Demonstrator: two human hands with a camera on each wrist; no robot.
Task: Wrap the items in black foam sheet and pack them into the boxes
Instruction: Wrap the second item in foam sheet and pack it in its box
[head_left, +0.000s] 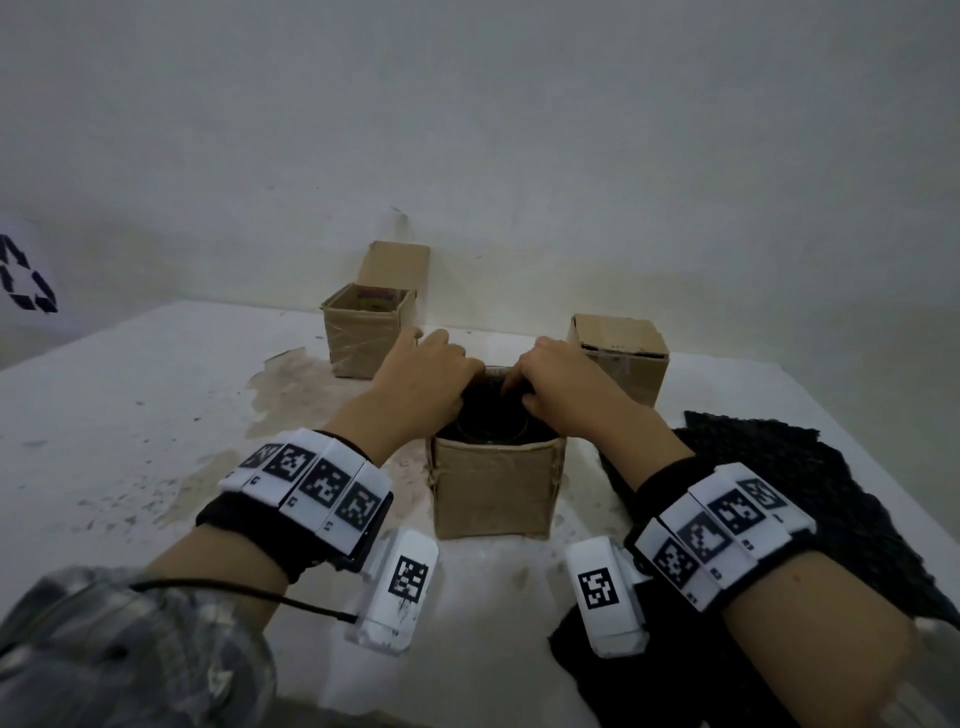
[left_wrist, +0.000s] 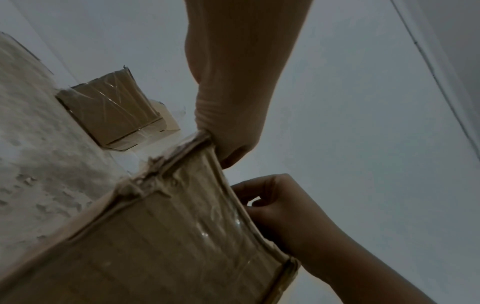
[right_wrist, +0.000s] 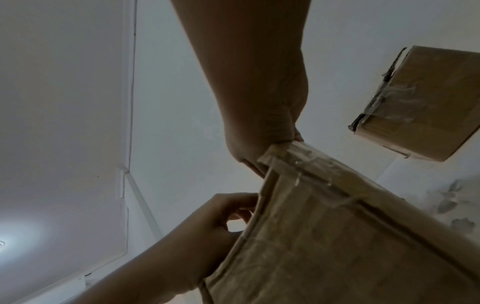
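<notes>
A small taped cardboard box (head_left: 493, 488) stands open in the middle of the table. Inside it sits an item wrapped in black foam sheet (head_left: 488, 418), only partly visible. My left hand (head_left: 467, 387) reaches over the box's far left rim, fingers curled down onto the foam. My right hand (head_left: 519, 392) pinches the foam at the far right of the opening. In the left wrist view the left hand (left_wrist: 228, 148) has its thumb outside the box (left_wrist: 168, 236) rim and its fingers hidden inside. The right wrist view shows my right hand (right_wrist: 262, 156) at the box (right_wrist: 337, 236) corner.
An open box (head_left: 363, 338) holding a colourful item stands at the back left. A shut box (head_left: 618, 358) stands at the back right. Spare black foam sheets (head_left: 779, 493) lie to the right of the middle box. The white table (head_left: 156, 389) is stained and meets a wall behind.
</notes>
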